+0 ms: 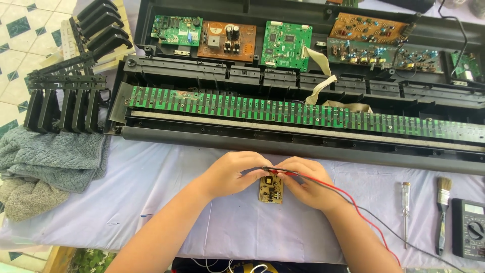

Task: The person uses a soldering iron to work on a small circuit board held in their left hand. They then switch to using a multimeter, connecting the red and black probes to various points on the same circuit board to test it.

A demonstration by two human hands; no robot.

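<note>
Small tan circuit board point(271, 189), rectangular and dotted with solder, lies flat on the table point(151, 202), which is covered in a pale lilac cloth. It sits just in front of the long black dismantled keyboard case point(303, 146), near the middle of that case's front edge, and I take the case as my landmark.

My left hand point(233, 173) rests at the board's left edge, its grip pinched on a thin black probe point(270, 169) that crosses above the board's top. My right hand point(309, 183) touches the board's right edge, its grip pressed together around a red probe point(288, 173). A red wire point(353, 205) and a dark grey wire point(384, 233) run from my right hand toward the lower right, well in front of the case.

Inside the case, a long green strip board point(303, 112) runs along its length, with smaller green and brown circuit boards point(227, 40) behind it.

In front of the case's right end lie a clear-handled screwdriver point(405, 212), a small paintbrush with pale bristles point(443, 202) and a black multimeter with a dial point(470, 227), side by side. At the case's left end stands a stack of black plastic key sections point(65, 101), and in front of those a crumpled grey towel point(45, 162).
</note>
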